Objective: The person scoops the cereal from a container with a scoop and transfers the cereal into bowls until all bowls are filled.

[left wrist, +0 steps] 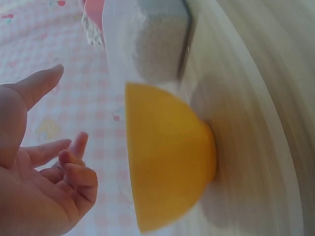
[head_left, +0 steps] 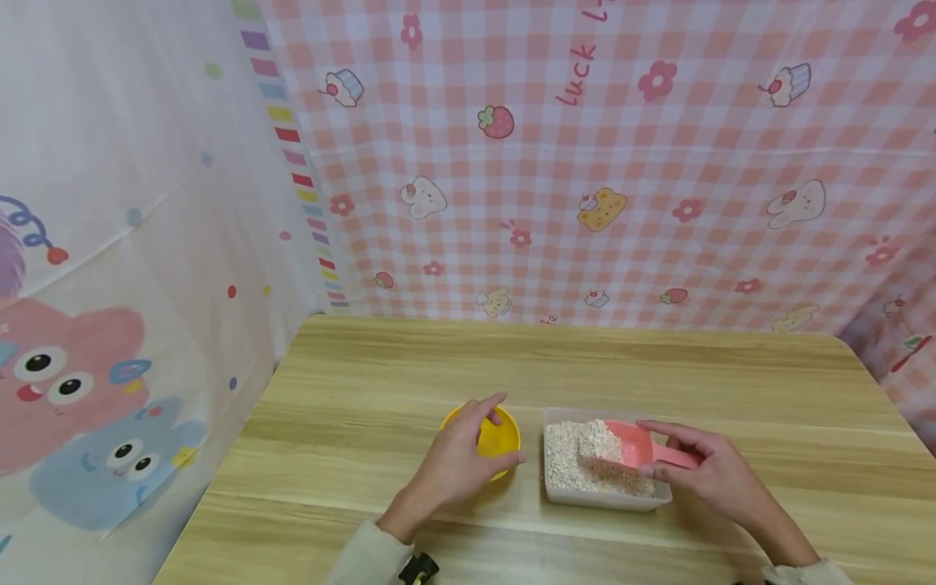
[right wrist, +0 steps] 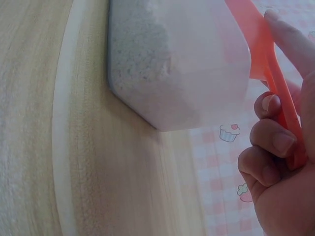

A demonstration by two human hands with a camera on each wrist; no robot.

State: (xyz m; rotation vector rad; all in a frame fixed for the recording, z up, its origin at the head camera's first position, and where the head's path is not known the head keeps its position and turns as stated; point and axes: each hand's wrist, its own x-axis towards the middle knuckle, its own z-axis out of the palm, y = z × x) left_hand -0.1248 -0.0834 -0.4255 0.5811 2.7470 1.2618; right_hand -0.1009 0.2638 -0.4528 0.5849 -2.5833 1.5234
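Note:
My right hand point(head_left: 712, 471) grips the handle of a pink scoop point(head_left: 638, 445), its fingers curled round it in the right wrist view. Pale flakes that look like oats point(head_left: 601, 441) heap in the scoop, which lies over a translucent plastic box point(head_left: 607, 498) holding more of the same flakes. Left of the box stands a yellow bowl point(left wrist: 167, 157), upright on the table. Above the bowl's rim hovers my left hand point(head_left: 461, 455), thumb and fingers spread apart, gripping nothing. In the left wrist view a gap shows between this hand and the bowl.
A wood-grain table point(head_left: 366, 366) carries the bowl and the box. Behind it hangs a pink checked cloth point(head_left: 556, 179), and at the left a white cloth point(head_left: 183, 162) with cartoon prints. A black strap point(head_left: 419, 569) sits at the left sleeve.

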